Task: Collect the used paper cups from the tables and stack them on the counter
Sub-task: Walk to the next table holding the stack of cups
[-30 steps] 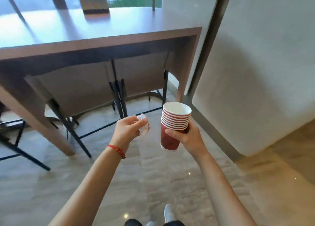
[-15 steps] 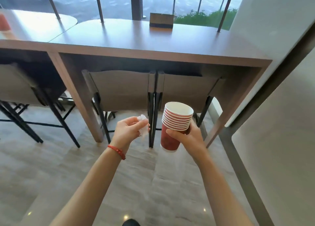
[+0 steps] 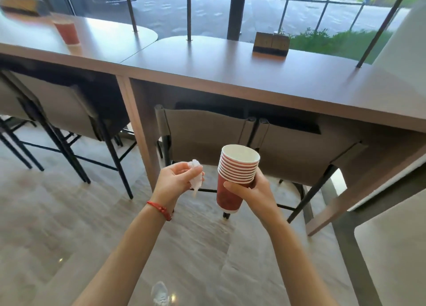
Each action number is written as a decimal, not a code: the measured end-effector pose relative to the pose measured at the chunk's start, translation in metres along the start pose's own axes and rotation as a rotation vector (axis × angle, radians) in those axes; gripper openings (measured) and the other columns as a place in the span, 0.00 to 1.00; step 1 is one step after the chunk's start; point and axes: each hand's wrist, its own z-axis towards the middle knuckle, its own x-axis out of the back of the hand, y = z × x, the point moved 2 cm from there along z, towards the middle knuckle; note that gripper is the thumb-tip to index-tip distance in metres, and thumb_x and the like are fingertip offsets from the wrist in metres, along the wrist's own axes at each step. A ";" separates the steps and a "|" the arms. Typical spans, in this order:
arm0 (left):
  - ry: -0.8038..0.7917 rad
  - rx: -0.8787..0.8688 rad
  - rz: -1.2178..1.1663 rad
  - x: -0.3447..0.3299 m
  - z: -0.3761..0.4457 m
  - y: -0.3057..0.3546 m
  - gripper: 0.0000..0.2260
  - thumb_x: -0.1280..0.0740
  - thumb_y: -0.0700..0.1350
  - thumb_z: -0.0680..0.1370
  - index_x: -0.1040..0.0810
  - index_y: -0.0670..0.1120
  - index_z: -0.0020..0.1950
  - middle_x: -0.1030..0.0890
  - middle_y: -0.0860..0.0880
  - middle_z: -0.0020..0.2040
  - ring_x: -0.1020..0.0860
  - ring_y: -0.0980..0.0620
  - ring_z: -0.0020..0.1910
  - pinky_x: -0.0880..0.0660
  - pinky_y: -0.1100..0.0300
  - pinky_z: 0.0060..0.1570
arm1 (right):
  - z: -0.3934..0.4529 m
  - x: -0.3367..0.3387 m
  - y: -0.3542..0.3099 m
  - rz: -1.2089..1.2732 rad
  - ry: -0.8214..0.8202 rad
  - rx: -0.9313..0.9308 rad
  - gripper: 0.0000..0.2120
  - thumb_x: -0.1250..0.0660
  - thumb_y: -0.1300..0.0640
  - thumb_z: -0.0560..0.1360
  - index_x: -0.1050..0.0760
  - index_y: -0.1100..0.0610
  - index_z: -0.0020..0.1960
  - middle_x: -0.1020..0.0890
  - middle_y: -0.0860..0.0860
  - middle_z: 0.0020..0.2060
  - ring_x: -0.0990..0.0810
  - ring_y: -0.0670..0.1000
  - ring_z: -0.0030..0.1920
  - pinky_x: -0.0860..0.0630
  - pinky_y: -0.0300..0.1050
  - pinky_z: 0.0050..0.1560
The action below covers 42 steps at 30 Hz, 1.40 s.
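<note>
A: The stack of cups (image 3: 235,178), where's it sitting rn?

B: In the air, in front of the chairs, below the table edge. The right hand (image 3: 254,191) is gripping it w/ thumb across the front of the red wall and fingers curling round the back. The hand's hiding part of the right side, so I can't count the cups for sure, approx eight or nine rims showing.

A: Which way is it pointing?

B: Mouth up, long axis near vertical, top leaning a bit to the right and away from the person. White inside of the top cup is facing us.

A: And the left hand (image 3: 176,182)?

B: It's pinching a crumpled white tissue (image 3: 196,176), just left of the stack, not touching it. A red string bracelet (image 3: 160,210) is sitting on that wrist.

A: Anything else?

B: One more red cup (image 3: 66,31) is standing on the far-left table (image 3: 108,32), blurry, top edge hard to make out. A small wooden holder (image 3: 270,43) is sitting on the nearer table (image 3: 230,70). Two chairs (image 3: 202,135) are tucked under, seats hidden.
</note>
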 end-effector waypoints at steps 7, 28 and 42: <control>0.162 -0.024 0.019 0.111 0.064 0.033 0.04 0.29 0.46 0.70 0.19 0.48 0.42 0.15 0.51 0.36 0.17 0.53 0.39 0.21 0.61 0.39 | 0.092 -0.119 -0.019 0.011 -0.171 0.022 0.26 0.23 0.57 0.64 0.30 0.46 0.57 0.20 0.46 0.51 0.21 0.45 0.52 0.23 0.31 0.40; 0.484 -0.116 -0.127 0.344 0.220 0.056 0.02 0.28 0.41 0.70 0.18 0.43 0.39 0.16 0.47 0.36 0.17 0.51 0.36 0.22 0.63 0.36 | 0.292 -0.364 -0.016 0.032 -0.487 0.071 0.29 0.25 0.47 0.57 0.30 0.44 0.56 0.20 0.44 0.51 0.20 0.38 0.50 0.24 0.29 0.41; 0.470 -0.176 -0.087 0.403 0.382 0.130 0.15 0.26 0.50 0.62 0.18 0.41 0.42 0.15 0.48 0.36 0.17 0.51 0.37 0.23 0.65 0.36 | 0.473 -0.439 -0.054 0.084 -0.497 0.136 0.29 0.22 0.58 0.64 0.28 0.57 0.62 0.18 0.51 0.52 0.19 0.48 0.53 0.21 0.39 0.48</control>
